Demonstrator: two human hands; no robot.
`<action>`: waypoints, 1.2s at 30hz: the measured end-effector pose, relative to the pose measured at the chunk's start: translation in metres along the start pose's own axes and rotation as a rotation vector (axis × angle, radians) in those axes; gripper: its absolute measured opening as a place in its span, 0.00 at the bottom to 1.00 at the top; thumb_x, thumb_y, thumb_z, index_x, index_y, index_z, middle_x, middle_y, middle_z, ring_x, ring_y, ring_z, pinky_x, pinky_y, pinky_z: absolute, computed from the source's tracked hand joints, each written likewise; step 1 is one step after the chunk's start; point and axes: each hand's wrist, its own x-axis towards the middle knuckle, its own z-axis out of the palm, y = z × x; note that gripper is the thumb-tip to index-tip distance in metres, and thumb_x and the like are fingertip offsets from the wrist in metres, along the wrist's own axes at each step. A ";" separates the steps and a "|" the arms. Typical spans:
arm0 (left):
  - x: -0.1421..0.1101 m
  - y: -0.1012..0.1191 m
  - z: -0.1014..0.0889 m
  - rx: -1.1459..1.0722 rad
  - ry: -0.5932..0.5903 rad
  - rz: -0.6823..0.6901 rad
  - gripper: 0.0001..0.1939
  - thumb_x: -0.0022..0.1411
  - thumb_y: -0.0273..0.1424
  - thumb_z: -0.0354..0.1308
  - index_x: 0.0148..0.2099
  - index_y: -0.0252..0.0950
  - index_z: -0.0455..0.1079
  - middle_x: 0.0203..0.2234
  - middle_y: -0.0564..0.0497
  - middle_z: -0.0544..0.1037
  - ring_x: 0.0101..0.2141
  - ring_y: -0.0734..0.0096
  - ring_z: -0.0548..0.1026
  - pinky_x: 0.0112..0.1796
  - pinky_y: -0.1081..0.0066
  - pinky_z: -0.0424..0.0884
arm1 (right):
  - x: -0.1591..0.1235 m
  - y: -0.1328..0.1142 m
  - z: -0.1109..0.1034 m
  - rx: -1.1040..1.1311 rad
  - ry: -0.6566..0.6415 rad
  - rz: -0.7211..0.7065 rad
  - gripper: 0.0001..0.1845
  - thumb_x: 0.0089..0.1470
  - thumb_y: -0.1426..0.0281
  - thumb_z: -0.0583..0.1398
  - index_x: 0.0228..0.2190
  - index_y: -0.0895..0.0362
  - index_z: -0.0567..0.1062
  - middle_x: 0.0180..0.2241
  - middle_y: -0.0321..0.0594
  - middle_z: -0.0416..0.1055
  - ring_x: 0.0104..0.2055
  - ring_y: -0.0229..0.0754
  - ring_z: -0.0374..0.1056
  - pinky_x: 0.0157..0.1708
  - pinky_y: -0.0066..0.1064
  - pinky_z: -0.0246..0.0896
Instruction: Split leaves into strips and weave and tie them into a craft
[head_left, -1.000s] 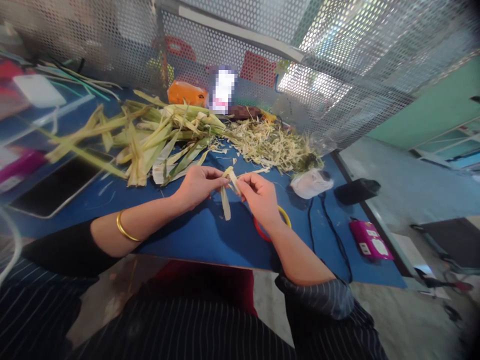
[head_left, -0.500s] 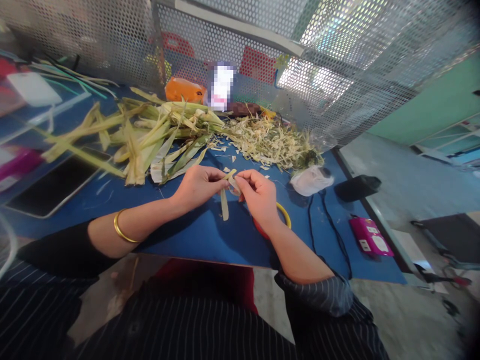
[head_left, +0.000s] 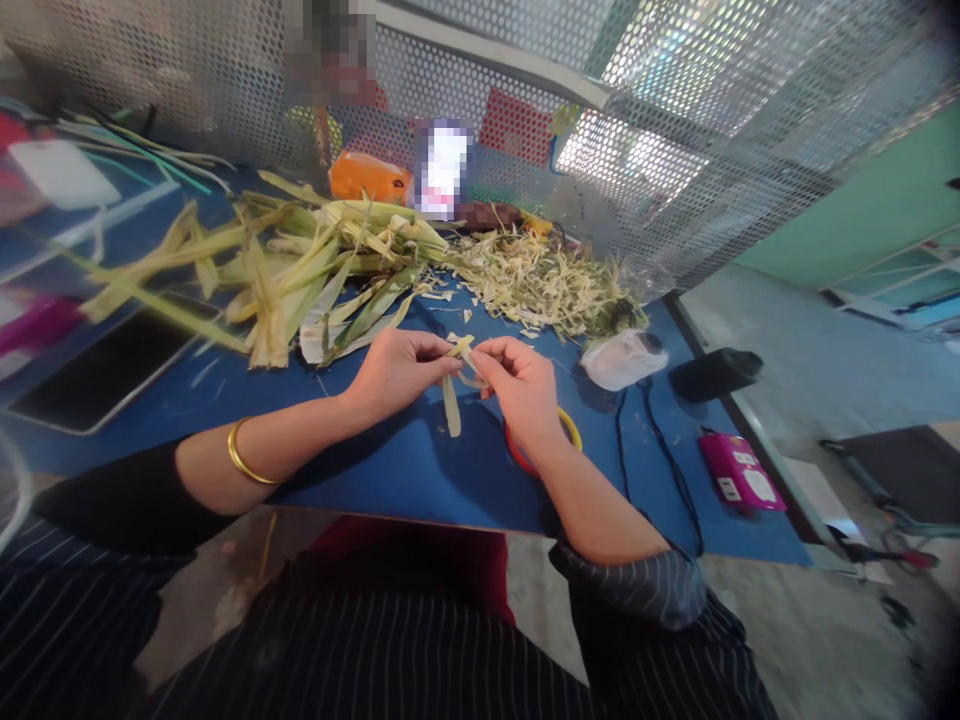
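Observation:
Between my hands is a pale corn husk strip [head_left: 451, 405], one end of it hanging down below the fingers. My left hand [head_left: 396, 370] pinches it from the left with thumb and forefinger. From the other side my right hand [head_left: 519, 382] pinches a part of the husk strip, its fingertips close to those of the left. Under my right wrist a red and yellow ring [head_left: 569, 428], partly hidden, lies on the blue table. Beyond the hands rest long dry corn husks [head_left: 300, 270] and a heap of shredded husk [head_left: 551, 285].
A white thread spool [head_left: 624, 360], a black cylinder [head_left: 716, 374] and a pink packet [head_left: 741, 470] stand to the right, with dark cords [head_left: 667, 460] nearby. At left lies a dark flat tablet-like panel [head_left: 105, 370]. An orange packet [head_left: 367, 180] sits by the perforated metal screen [head_left: 480, 60].
My fingers have shifted slightly on the husk strip, and more of a curled piece shows beside my right fingertips. A blurred-out patch now appears behind the screen at upper left.

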 end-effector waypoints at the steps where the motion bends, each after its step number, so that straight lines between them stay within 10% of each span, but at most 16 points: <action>1: 0.000 -0.001 0.001 0.005 -0.005 0.012 0.09 0.56 0.34 0.60 0.32 0.34 0.79 0.19 0.53 0.75 0.20 0.77 0.65 0.22 0.76 0.58 | 0.000 0.001 0.001 -0.007 0.008 0.000 0.08 0.53 0.62 0.62 0.31 0.53 0.73 0.23 0.32 0.69 0.21 0.34 0.63 0.22 0.28 0.61; 8: -0.001 0.002 0.001 0.010 -0.079 0.035 0.08 0.53 0.33 0.61 0.31 0.36 0.80 0.22 0.52 0.78 0.24 0.72 0.70 0.25 0.75 0.62 | -0.003 -0.005 -0.005 -0.108 -0.020 -0.046 0.15 0.61 0.56 0.51 0.37 0.51 0.72 0.25 0.33 0.69 0.18 0.34 0.62 0.21 0.29 0.58; 15: -0.003 0.002 0.001 0.204 -0.207 0.140 0.10 0.55 0.30 0.59 0.23 0.36 0.76 0.16 0.56 0.71 0.20 0.77 0.64 0.23 0.75 0.55 | 0.005 -0.013 -0.015 -0.487 -0.190 -0.003 0.20 0.55 0.55 0.59 0.21 0.56 0.74 0.17 0.32 0.63 0.20 0.33 0.54 0.22 0.29 0.47; 25: -0.001 0.001 0.002 -0.006 -0.457 -0.069 0.09 0.54 0.33 0.60 0.30 0.35 0.79 0.18 0.53 0.75 0.18 0.77 0.67 0.20 0.78 0.61 | 0.007 -0.014 -0.012 0.022 -0.095 0.093 0.15 0.56 0.59 0.59 0.24 0.55 0.67 0.15 0.28 0.63 0.14 0.31 0.56 0.18 0.26 0.50; 36: 0.001 0.003 -0.003 -0.114 -0.640 -0.184 0.10 0.53 0.35 0.62 0.29 0.32 0.78 0.20 0.52 0.75 0.18 0.78 0.69 0.19 0.77 0.66 | 0.005 -0.005 -0.005 0.143 -0.041 -0.144 0.14 0.61 0.58 0.55 0.29 0.54 0.66 0.25 0.34 0.75 0.28 0.36 0.73 0.31 0.28 0.66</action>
